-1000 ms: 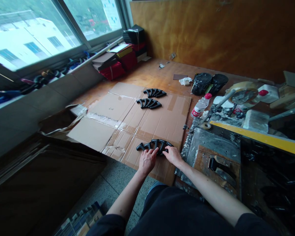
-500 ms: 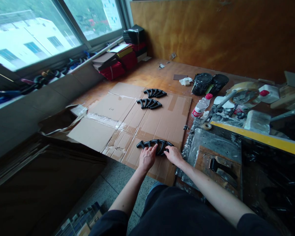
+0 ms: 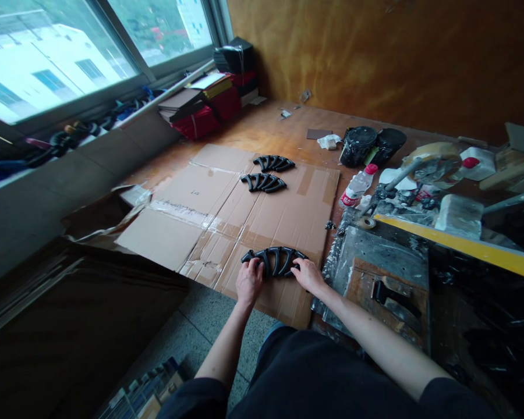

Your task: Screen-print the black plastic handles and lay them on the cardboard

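A row of several black curved pieces (image 3: 281,260), handle-like in shape, lies side by side near the front of a flattened cardboard sheet (image 3: 166,238). My left hand (image 3: 250,280) has its fingers closed round the lower part of the leftmost pieces. At the opposite end, my right hand (image 3: 309,275) pinches the rightmost piece between thumb and fingers. Farther back on the cardboard lie two similar fanned rows, a nearer row (image 3: 264,183) and a farther row (image 3: 274,163).
To the right are a plastic bottle (image 3: 358,185) with a red cap, black-smeared cans (image 3: 358,146), a tape roll (image 3: 432,163) and a yellow-edged bench (image 3: 463,242). Red and black bundles (image 3: 205,113) sit by the window. Dark stacked sheets (image 3: 70,326) stand at left.
My left hand has moved left along the row, from its middle to its left end, and its fingers have closed there. My right hand stays at the right end.
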Motion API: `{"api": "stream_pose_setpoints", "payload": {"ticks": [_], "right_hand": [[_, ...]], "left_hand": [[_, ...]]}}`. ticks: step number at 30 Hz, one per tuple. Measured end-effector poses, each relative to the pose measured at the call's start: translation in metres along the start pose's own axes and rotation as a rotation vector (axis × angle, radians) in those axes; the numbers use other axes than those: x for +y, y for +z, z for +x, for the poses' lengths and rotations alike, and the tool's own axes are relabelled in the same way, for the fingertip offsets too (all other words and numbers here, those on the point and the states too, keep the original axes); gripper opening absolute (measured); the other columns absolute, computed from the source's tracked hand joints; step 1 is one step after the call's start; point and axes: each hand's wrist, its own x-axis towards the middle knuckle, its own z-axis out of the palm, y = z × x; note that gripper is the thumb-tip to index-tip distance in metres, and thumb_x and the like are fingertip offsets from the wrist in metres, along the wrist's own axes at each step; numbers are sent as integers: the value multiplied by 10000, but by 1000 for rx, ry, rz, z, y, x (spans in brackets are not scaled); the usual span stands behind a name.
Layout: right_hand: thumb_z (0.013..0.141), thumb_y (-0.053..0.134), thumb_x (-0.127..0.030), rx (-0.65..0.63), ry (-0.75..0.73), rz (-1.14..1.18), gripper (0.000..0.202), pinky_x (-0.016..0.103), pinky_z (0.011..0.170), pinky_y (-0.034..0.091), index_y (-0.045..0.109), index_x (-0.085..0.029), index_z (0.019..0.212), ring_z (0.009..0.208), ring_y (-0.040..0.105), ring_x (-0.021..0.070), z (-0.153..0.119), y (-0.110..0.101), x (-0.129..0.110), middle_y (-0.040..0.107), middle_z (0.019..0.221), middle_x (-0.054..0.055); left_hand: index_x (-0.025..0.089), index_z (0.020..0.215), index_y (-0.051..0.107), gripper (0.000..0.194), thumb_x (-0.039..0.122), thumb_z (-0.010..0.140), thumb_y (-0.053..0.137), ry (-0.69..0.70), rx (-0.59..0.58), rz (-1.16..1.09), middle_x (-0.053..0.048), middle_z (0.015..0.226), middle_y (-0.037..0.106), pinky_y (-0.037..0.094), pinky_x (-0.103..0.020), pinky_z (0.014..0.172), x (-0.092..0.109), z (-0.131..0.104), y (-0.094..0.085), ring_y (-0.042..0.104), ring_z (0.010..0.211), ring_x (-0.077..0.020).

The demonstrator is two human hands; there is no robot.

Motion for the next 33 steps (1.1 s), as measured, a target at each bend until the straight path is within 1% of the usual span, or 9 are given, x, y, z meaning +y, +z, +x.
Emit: {"api": "stream_pose_setpoints", "payload": {"ticks": [5, 11, 16, 19, 23, 26, 29, 31, 33], "right_hand": [[895, 544, -296, -1, -5, 6, 335, 263, 956, 412, 641, -159, 1184, 1103, 608, 198, 0, 1, 2, 672, 1141, 105], [881, 557, -301, -12, -4, 15, 331, 270, 958, 411, 651, -170, 1171, 1087, 616, 199, 4, 3, 2, 683, 1118, 91], [876, 560, -317, -33, -3, 23, 352, 276, 947, 417, 646, -179, 1188, 1071, 622, 203, 5, 1, 1, 692, 1095, 89], [881, 551, -304, -40, -12, 32, 356, 265, 937, 416, 635, -184, 1205, 1049, 626, 192, 3, -1, 2, 691, 1081, 84], [887, 542, -305, -47, -2, 49, 360, 264, 924, 418, 626, -195, 1219, 1035, 626, 190, 1, -1, 3, 681, 1093, 83], [884, 545, -308, -48, -2, 49, 366, 269, 925, 416, 622, -202, 1225, 1031, 626, 194, 2, 0, 3, 681, 1088, 81], [877, 547, -303, -55, -13, 50, 376, 273, 917, 418, 618, -199, 1231, 1019, 626, 197, 3, -1, 5, 674, 1094, 86], [870, 554, -296, -58, -30, 49, 382, 280, 915, 420, 614, -197, 1234, 1016, 619, 202, 2, -2, 5, 669, 1095, 89], [863, 561, -280, -45, -70, 54, 394, 295, 914, 424, 599, -200, 1247, 1012, 610, 209, -1, -3, 5, 671, 1080, 81]], "left_hand": [[224, 1006, 633, 228, 345, 922, 460, -76, -26, -12, -58, 915, 600, 426, -282, 705, -4, 2, -1, 602, 802, -179], [223, 961, 640, 192, 287, 911, 466, -11, -86, -20, -51, 907, 590, 442, -268, 724, 3, 0, 4, 599, 777, -160], [216, 1069, 609, 229, 246, 914, 444, 27, -117, -32, -69, 977, 615, 457, -285, 820, 3, 8, 0, 613, 905, -182], [208, 1209, 556, 315, 274, 928, 431, 83, -85, 12, -87, 1040, 615, 449, -300, 872, 2, 0, -4, 597, 987, -198], [210, 1322, 512, 433, 382, 934, 428, 179, 65, 156, -142, 1229, 559, 413, -386, 950, 19, -23, 0, 520, 1125, -260], [247, 1349, 508, 525, 488, 883, 503, 261, 34, 169, -125, 1392, 481, 349, -454, 1037, 42, -35, 12, 435, 1239, -301], [263, 1336, 533, 574, 508, 820, 585, 241, -7, 193, -107, 1445, 451, 286, -547, 1073, 59, -37, 25, 354, 1313, -364], [258, 1300, 567, 548, 467, 797, 624, 206, -17, 202, -111, 1440, 463, 271, -595, 1063, 62, -34, 31, 339, 1327, -391], [247, 1248, 606, 509, 434, 776, 652, 205, -16, 196, -115, 1409, 501, 272, -606, 1056, 57, -26, 33, 360, 1322, -393]]}}
